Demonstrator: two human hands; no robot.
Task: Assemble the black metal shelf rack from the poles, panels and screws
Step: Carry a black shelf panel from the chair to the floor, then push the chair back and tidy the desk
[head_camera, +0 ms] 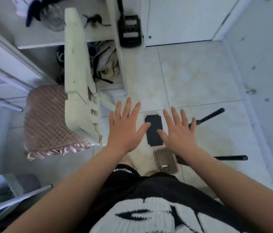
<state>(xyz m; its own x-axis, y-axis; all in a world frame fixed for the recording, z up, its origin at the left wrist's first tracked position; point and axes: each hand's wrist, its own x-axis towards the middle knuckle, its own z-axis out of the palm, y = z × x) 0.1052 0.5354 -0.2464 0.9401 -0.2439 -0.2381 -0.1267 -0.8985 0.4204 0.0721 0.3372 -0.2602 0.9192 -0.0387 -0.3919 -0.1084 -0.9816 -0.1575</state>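
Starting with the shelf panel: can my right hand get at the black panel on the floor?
Probably yes. The right hand is open and empty, its thumb overlapping the black panel in view, and nothing lies on the panel. You seem to be standing, so expect to bend down.

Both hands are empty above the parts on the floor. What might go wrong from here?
The tray holding the screws sits on the floor close in front of the person; a step may kick it and scatter them. The black poles lie loose on smooth tile, so they may roll away or get stepped on.
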